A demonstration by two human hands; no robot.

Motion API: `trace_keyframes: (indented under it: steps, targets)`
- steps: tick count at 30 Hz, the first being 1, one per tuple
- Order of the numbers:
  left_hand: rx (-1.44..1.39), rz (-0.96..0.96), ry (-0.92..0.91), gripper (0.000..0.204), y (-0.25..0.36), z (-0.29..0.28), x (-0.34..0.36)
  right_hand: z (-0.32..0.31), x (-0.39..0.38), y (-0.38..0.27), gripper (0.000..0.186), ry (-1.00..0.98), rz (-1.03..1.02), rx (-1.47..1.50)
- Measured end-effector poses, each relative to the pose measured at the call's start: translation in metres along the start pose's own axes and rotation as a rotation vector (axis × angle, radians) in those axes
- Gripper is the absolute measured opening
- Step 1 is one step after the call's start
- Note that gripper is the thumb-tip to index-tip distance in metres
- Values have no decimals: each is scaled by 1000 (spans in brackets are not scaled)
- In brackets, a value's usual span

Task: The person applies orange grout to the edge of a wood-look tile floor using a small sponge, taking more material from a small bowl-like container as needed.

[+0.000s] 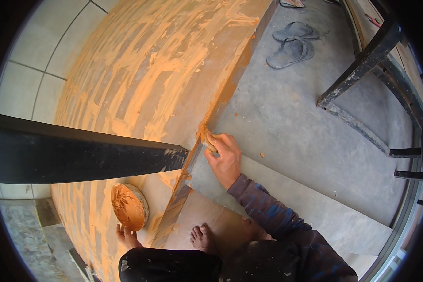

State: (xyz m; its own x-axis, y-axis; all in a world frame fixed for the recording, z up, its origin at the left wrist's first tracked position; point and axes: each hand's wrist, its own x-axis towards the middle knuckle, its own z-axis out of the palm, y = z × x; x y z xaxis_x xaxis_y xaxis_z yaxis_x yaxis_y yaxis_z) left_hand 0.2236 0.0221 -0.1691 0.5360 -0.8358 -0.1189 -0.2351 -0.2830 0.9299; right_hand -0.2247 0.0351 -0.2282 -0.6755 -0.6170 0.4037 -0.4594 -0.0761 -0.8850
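My right hand (224, 157) pinches a small tan pad (209, 145) with orange paste on it. The pad touches the long right edge of the platform (199, 77), about halfway along. Wide streaks of orange paste (171, 89) cover most of the top. My left hand (127, 236) is by the near end of the platform, with its fingers at the rim of a round bowl (145, 202) of orange paste; I can't tell how tightly they hold it. A black beam (89, 152) reaches across from the left side. Two dark sandals (293, 52) lie on the gray floor (291, 113) past the right edge.
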Motion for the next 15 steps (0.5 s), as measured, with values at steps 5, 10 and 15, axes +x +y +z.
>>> trace_keyframes:
  steps: [5,10,15]
  targets:
    - [-14,-12,-21,67,-9,8,-5,3,17,14,37,81,17,-68]
    - [5,13,10,69,2,-5,0,-14,20,-5,37,-70,17,-20]
    - [8,15,-18,70,-2,-5,2,-26,102,10,29,-125,-386,-341]
